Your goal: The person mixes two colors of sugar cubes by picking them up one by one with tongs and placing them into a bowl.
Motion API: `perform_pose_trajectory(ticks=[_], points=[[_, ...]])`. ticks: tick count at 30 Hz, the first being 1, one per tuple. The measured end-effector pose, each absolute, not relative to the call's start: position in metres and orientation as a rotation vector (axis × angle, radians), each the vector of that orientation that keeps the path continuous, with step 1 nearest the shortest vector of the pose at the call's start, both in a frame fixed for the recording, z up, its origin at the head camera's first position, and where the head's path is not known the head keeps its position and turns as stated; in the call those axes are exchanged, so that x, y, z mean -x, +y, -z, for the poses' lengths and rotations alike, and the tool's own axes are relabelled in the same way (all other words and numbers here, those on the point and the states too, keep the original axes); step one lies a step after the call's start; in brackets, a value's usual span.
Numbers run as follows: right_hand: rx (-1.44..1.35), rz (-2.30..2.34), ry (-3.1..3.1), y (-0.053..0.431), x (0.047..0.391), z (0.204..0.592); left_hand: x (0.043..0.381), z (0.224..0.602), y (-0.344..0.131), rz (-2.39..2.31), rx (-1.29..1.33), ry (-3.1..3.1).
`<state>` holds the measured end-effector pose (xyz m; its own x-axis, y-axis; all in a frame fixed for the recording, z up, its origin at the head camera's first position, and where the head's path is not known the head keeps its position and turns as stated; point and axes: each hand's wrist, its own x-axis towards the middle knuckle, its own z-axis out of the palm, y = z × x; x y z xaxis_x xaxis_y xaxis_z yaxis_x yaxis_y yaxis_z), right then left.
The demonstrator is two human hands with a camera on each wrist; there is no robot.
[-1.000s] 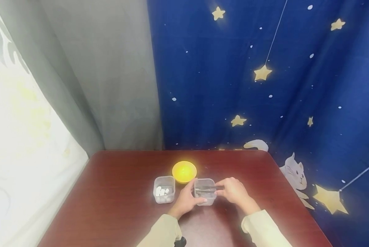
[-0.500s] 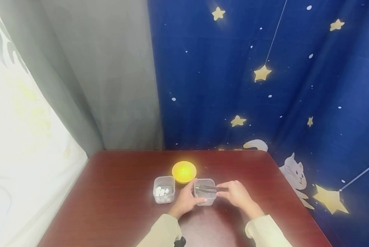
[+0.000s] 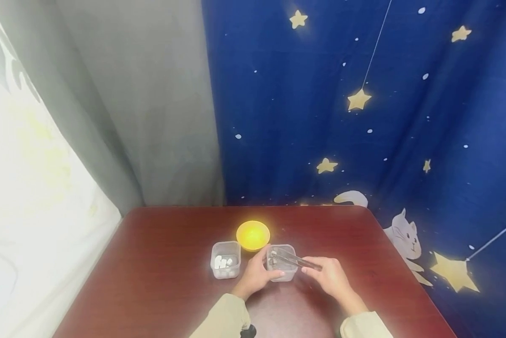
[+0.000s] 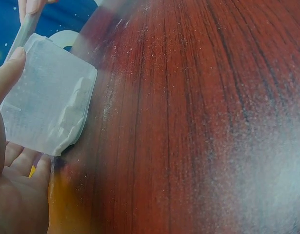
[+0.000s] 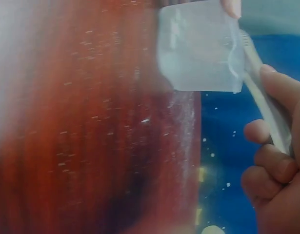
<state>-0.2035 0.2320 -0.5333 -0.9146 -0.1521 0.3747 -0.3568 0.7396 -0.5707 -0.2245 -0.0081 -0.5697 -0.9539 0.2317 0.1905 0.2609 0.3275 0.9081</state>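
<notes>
In the head view, my left hand (image 3: pixel 254 274) grips a clear plastic container (image 3: pixel 284 276), thumb at the front and fingers at the far left side. Pale pieces (image 4: pixel 71 109) lie inside, seen blurred through its wall in the left wrist view. My right hand (image 3: pixel 329 277) pinches a pair of tweezers (image 3: pixel 297 259) from the container's right. Their tips reach over the rim into the container, near its left wall; whether they hold a piece I cannot tell. The right wrist view shows the tweezers' two arms (image 5: pixel 264 100) spread apart.
Left of my left hand stands a second clear container (image 3: pixel 226 274) with several white pieces (image 3: pixel 223 263). A yellow bowl (image 3: pixel 253 235) sits behind the two containers on the dark red table (image 3: pixel 172 291). Curtains (image 3: pixel 278 117) hang beyond the table's far edge.
My right hand has drawn back to the right and toward me. The tweezers now slant more, their tips still over the container. My left hand and the containers have stayed put.
</notes>
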Motion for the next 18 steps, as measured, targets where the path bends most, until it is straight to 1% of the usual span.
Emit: perform_pose_trajectory(ticks=[9, 18], points=[[-0.396, -1.004, -2.494, 0.2306, 0.2001, 0.541, 0.2252, 0.5684, -0.0088, 1.76, 0.477, -2.534], [-0.429, -0.982, -2.363, 0.2238, 0.2024, 0.5353, 0.2241, 0.5701, -0.0098, 1.776, 0.49, -2.535]])
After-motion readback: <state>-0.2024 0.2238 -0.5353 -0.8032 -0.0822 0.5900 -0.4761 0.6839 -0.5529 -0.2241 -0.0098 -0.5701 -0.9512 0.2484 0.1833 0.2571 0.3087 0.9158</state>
